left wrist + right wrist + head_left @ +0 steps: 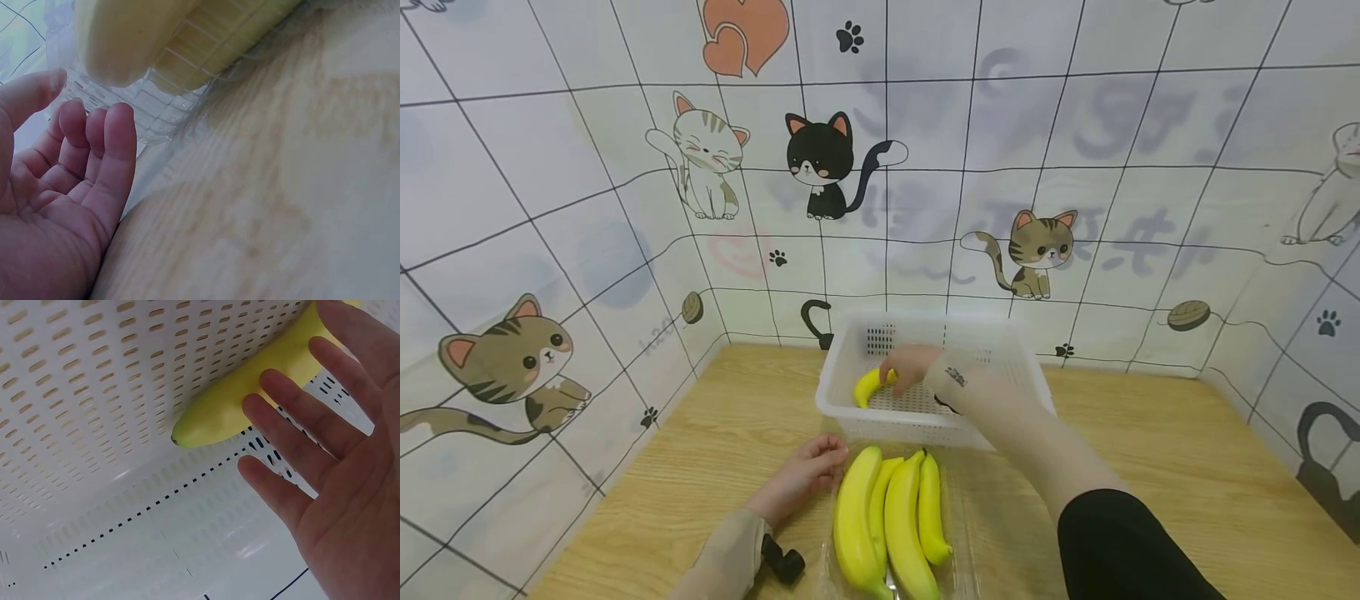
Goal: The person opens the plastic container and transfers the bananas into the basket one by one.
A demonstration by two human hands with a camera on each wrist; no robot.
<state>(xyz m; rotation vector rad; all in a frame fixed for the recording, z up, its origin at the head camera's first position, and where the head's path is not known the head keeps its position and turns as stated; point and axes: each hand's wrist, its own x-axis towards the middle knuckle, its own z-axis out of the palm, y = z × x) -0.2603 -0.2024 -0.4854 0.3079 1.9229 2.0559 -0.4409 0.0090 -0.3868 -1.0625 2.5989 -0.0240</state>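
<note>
Inside the white basket [831, 396], my right hand [913, 367] reaches down over a banana [867, 389]. In the right wrist view its fingers [284, 434] lie nearly straight against that banana [215, 415], which rests on the basket's slotted wall and floor. My left hand [808, 473] is at the far left corner of a clear plastic tray [966, 533], with the tray corner [59, 47] between thumb and bent fingertips in the left wrist view. Several yellow bananas [859, 521] lie lengthwise side by side in the tray.
The wooden tabletop [760, 387] carries the tray in front of the basket. Behind and at both sides stands a white gridded covering [925, 200] printed with cartoon cats. A small black device [784, 560] is strapped at my left wrist.
</note>
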